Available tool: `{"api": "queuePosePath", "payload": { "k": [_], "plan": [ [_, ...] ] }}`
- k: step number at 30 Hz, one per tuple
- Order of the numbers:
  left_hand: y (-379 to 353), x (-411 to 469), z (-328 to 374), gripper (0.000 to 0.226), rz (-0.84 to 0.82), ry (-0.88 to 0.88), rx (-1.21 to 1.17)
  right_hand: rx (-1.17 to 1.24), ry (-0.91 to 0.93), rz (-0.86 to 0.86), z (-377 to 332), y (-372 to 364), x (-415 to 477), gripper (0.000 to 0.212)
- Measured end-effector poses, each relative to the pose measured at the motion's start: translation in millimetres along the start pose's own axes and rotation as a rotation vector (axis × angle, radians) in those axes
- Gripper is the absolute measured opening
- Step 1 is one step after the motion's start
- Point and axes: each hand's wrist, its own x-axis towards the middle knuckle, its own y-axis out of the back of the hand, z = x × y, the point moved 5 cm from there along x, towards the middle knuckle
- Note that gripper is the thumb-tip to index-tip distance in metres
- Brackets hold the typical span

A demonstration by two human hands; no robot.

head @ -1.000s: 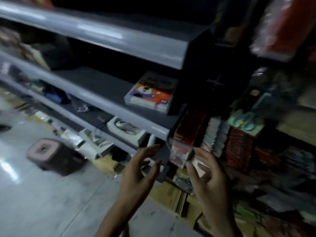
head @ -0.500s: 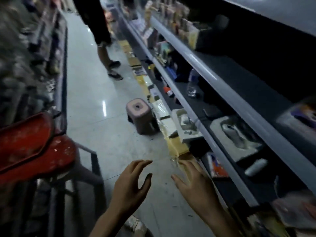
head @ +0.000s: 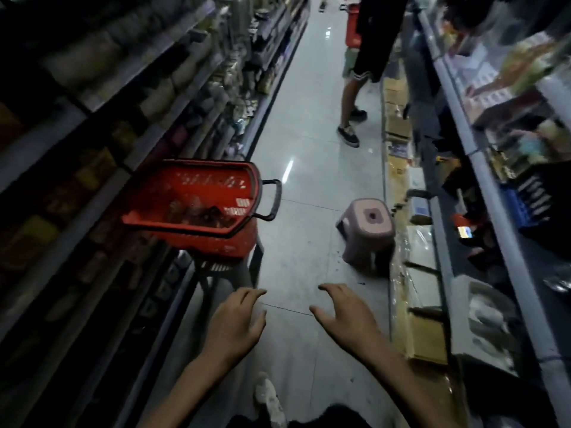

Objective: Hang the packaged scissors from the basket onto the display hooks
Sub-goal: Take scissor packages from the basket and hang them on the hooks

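Basket (head: 191, 177) (red) sits well beyond empty fingers (head: 249, 294).

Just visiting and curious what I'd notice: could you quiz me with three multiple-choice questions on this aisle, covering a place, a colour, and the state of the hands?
1. Where is the red basket? A) raised beside the left-hand shelves B) flat on the aisle floor C) on a right-hand shelf.
2. What colour is the stool? A) green B) pink C) yellow.
3. The left hand and right hand are: A) holding packages B) gripping the basket handle C) open and empty.
Answers: 1 A: it stands raised against the left shelving. 2 B: its seat is pale pink. 3 C: fingers spread, nothing held.
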Motion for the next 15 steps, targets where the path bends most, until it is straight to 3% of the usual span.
{"api": "queuePosePath", "payload": {
  "k": [10,15],
  "plan": [
    [52.8,95.3,-116.8,0.049,0.053,0.179,0.232,-0.128,0.24,-0.203,-96.5,-47.2,144.1,0.049],
    [70.8,180.3,-168.6,0.052,0.008,0.209,0.367,-0.134,0.387,-0.161,-133.5,-57.3,240.1,0.038]
  ]
}}
